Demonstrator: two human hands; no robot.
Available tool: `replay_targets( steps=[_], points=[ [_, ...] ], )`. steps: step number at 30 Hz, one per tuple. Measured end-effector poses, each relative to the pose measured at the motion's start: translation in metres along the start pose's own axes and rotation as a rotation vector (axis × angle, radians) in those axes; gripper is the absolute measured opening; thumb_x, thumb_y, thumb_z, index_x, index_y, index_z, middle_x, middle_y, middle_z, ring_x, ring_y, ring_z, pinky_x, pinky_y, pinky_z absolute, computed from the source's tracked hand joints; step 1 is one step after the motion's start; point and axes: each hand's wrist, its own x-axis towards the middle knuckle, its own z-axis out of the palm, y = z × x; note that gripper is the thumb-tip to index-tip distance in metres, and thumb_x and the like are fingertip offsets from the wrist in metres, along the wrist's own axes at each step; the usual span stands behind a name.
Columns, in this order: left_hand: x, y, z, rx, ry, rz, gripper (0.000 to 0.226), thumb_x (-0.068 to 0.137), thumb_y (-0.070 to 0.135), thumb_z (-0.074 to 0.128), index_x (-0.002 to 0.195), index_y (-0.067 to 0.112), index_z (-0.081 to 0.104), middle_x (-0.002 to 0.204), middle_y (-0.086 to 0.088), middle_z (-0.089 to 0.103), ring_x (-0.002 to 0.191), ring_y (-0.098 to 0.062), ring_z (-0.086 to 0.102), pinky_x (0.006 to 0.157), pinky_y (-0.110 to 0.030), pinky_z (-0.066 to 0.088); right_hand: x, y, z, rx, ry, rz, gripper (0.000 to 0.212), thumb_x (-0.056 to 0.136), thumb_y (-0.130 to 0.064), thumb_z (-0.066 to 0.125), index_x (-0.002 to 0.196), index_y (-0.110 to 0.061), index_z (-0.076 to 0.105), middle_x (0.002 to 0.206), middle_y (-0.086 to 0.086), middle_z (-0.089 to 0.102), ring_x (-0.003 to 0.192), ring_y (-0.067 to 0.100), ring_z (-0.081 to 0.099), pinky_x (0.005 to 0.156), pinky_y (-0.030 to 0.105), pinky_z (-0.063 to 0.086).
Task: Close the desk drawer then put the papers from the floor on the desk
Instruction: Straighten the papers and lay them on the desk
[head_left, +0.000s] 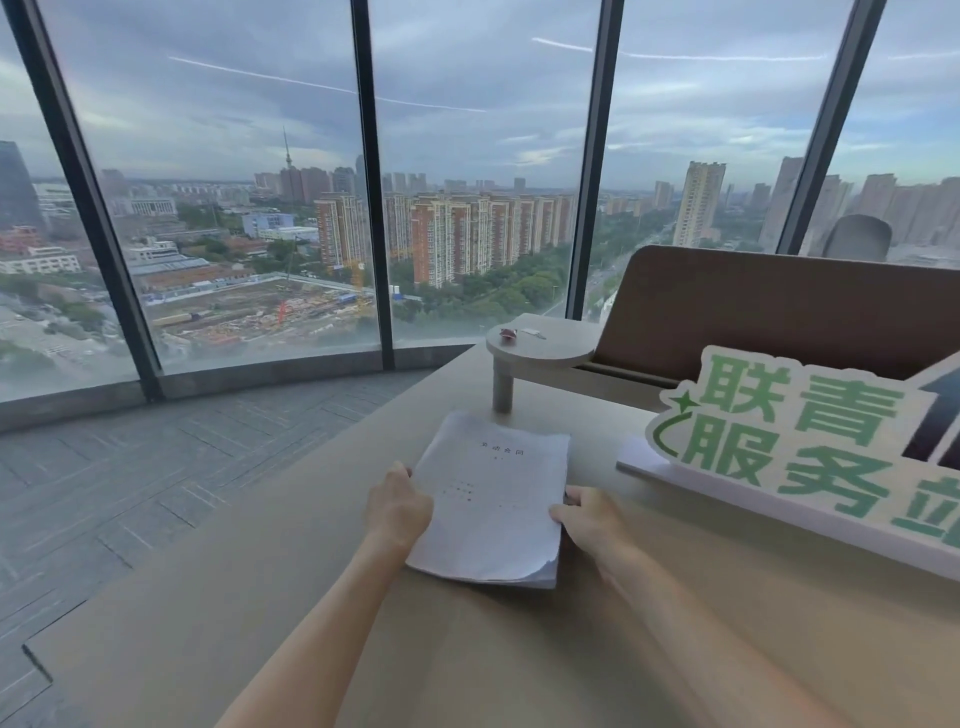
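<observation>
A thick stack of white papers (493, 499) with printed text lies flat on the beige desk (260, 597), near its middle. My left hand (397, 506) grips the stack's left edge, thumb on top. My right hand (587, 517) holds the right edge, fingers curled around the side. The stack's near corner is curled and dog-eared. No drawer shows in this view.
A white sign with large green characters (800, 447) stands on the desk to the right of the papers. Behind them is a small round raised shelf (540, 345) on a post, with a brown divider panel (779, 312). Grey carpet (130, 467) and tall windows lie to the left.
</observation>
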Motion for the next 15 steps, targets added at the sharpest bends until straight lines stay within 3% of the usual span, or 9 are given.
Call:
replay_targets(
  steps=[2, 5, 7, 11, 15],
  points=[
    [0.019, 0.000, 0.001, 0.065, -0.009, 0.024, 0.042, 0.083, 0.003, 0.047, 0.124, 0.005, 0.057, 0.123, -0.020, 0.064, 0.118, -0.038, 0.057, 0.094, -0.037, 0.045, 0.013, -0.004, 0.004, -0.010, 0.016, 0.004, 0.025, 0.079, -0.007, 0.055, 0.093, -0.008, 0.075, 0.094, 0.005, 0.078, 0.091, 0.027, 0.071, 0.074, 0.030, 0.054],
    [0.042, 0.000, 0.003, 0.141, -0.010, 0.052, 0.040, 0.083, 0.002, 0.046, 0.119, 0.004, 0.061, 0.120, -0.020, 0.066, 0.116, -0.038, 0.058, 0.092, -0.037, 0.046, 0.031, -0.007, 0.010, -0.006, 0.018, 0.001, 0.025, 0.072, -0.011, 0.056, 0.086, -0.011, 0.077, 0.086, 0.003, 0.079, 0.088, 0.027, 0.073, 0.086, 0.043, 0.059],
    [0.056, -0.001, 0.005, 0.176, -0.003, 0.065, 0.036, 0.083, 0.002, 0.046, 0.114, 0.004, 0.065, 0.117, -0.020, 0.067, 0.114, -0.039, 0.059, 0.090, -0.037, 0.046, 0.042, -0.008, 0.013, 0.005, 0.020, 0.003, 0.025, 0.072, -0.010, 0.054, 0.083, -0.008, 0.076, 0.085, 0.008, 0.079, 0.084, 0.029, 0.074, 0.081, 0.047, 0.061],
    [0.076, -0.005, 0.007, 0.253, 0.013, 0.104, 0.034, 0.080, 0.003, 0.047, 0.105, 0.004, 0.070, 0.112, -0.021, 0.070, 0.111, -0.040, 0.059, 0.089, -0.037, 0.046, 0.051, -0.010, 0.019, -0.009, 0.030, -0.006, 0.026, 0.078, -0.001, 0.053, 0.085, -0.007, 0.078, 0.085, 0.012, 0.078, 0.072, 0.027, 0.075, 0.062, 0.033, 0.063],
    [0.088, -0.007, 0.010, 0.352, 0.030, 0.152, 0.033, 0.082, 0.007, 0.048, 0.107, 0.006, 0.070, 0.114, -0.021, 0.069, 0.112, -0.039, 0.059, 0.093, -0.034, 0.042, 0.053, -0.009, 0.024, -0.067, 0.050, -0.038, 0.017, 0.080, 0.000, 0.059, 0.085, -0.001, 0.075, 0.073, 0.007, 0.070, 0.054, 0.015, 0.068, 0.048, 0.015, 0.053]
  ],
)
